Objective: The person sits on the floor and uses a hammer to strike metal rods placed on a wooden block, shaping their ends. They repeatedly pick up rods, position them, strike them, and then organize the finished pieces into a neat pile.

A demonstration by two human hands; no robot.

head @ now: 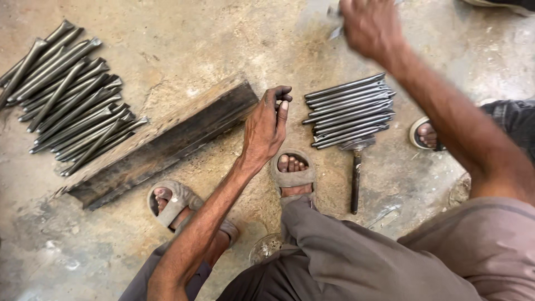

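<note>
Both forearms are bare, no sleeves reaching the wrists, no watch, no rings. The left hand (266,129) looks grimy, fingertips darkened with soot. The right hand (372,27) is blurred at twelve o'clock. Loose grey-brown trousers (356,262), creased at the knees, fill five to six o'clock. Worn grey-brown open-toe sandals (292,177) with broad straps sit on dusty feet at centre and seven o'clock.

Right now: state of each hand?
Left hand: empty, fingers loosely curled, hovering over the floor beside the long steel bar.
Right hand: raised, closed on something metallic, blurred; what it is cannot be told.
</note>
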